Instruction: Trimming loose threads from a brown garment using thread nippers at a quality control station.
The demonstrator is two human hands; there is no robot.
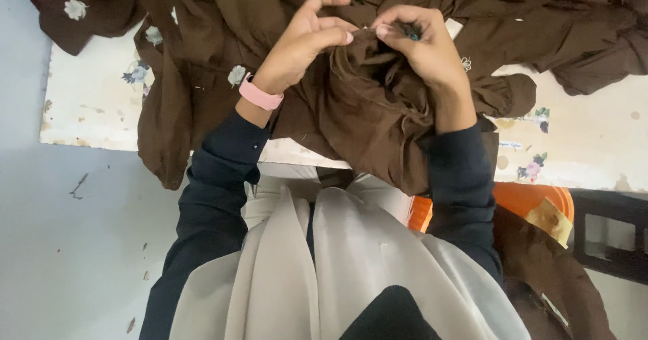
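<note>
A large brown cloth (378, 110) with small white embroidered flowers lies heaped on a white table (88, 103) and hangs over its near edge. My left hand (304, 43), with a pink band at the wrist, pinches a raised fold of the cloth between thumb and fingers. My right hand (422, 46) grips the same fold from the other side, fingers curled over it. A small dark teal thing shows between its fingertips; what it is I cannot tell. The two hands almost touch above the bunched fabric.
The table top has faded flower prints and worn spots. An orange plastic stool or bin (533, 201) stands at the lower right, partly draped with more brown cloth (553, 272). A dark frame (611, 235) lies right of it. Grey floor (67, 245) spreads at the left.
</note>
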